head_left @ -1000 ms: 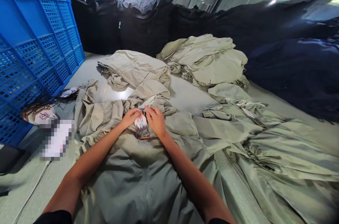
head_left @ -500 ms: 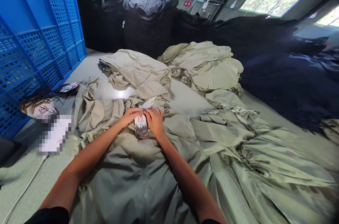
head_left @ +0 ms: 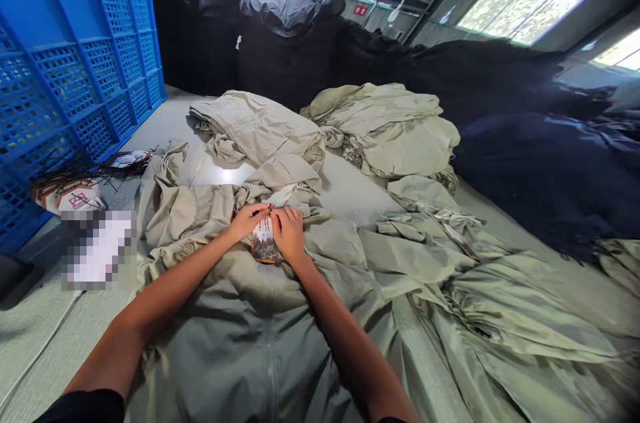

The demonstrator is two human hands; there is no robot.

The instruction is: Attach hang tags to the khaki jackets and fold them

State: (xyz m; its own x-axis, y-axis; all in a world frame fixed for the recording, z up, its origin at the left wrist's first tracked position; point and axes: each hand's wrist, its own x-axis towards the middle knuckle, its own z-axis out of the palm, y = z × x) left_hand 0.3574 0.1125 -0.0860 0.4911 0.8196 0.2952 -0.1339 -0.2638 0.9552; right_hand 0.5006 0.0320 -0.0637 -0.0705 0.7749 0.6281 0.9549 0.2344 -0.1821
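The left hand (head_left: 247, 221) and right hand (head_left: 289, 235) are pinching the top of a printed card hang tag (head_left: 264, 240) lying on the chest of an olive jacket (head_left: 267, 343), with the loose cloth underneath posing a risk of the tag slipping or bending.

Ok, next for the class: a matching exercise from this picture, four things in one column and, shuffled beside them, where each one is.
Things
1. Printed hang tag
2. Blue plastic crate
3. Black bundles
4. Olive zip-front garment

Places
A. Beyond the heaped garments
B. At bottom centre of the view
C. Between the left hand and right hand
D. At the far left of the view

Pairs: 1-C; 2-D; 3-A; 4-B
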